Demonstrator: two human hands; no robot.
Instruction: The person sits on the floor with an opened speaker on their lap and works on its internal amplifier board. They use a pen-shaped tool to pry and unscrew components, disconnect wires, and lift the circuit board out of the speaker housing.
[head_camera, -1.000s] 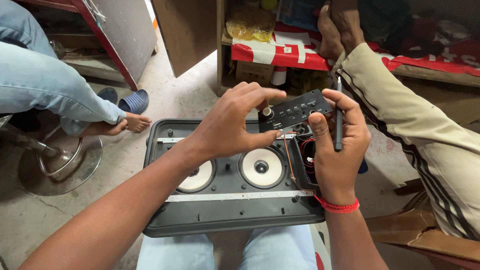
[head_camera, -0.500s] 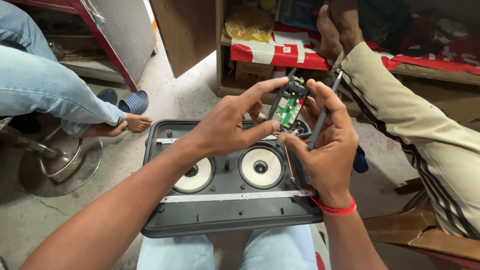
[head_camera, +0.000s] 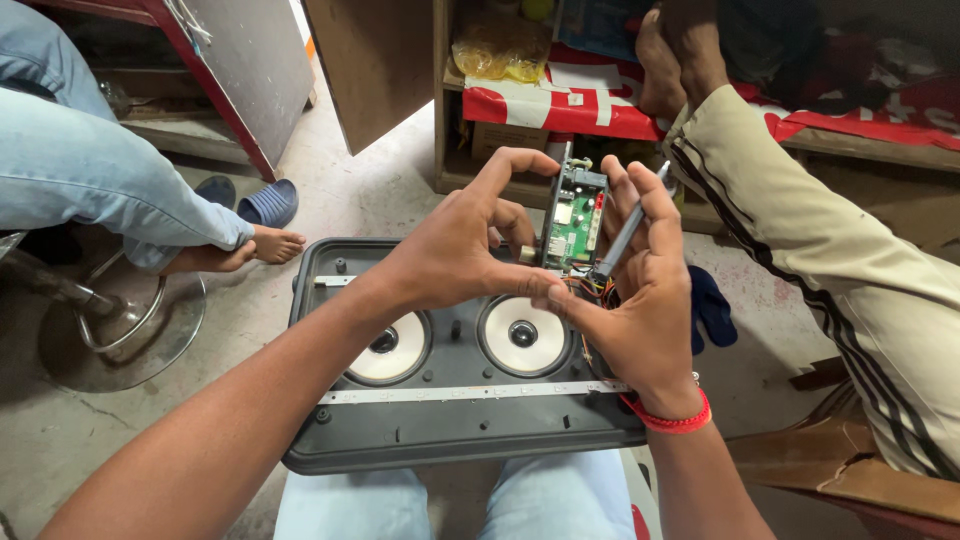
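My left hand (head_camera: 455, 255) and right hand (head_camera: 640, 300) pinch the green board (head_camera: 572, 222) upright at upper centre, above the speaker panel (head_camera: 460, 430); right fingers also clamp a screwdriver (head_camera: 628, 232).

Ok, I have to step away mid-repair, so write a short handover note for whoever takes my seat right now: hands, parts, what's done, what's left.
Left hand: thumb and fingers pinch the green circuit board, held upright on edge above the speaker panel.
Right hand: steadies the board's other side, with a grey screwdriver tucked between its fingers.
Parts: the panel lies across the lap, two round speaker cones facing up. Coloured wires run from the board down to the panel.
Done: board is lifted free of the panel.
Left: board is not detached; wires remain connected.
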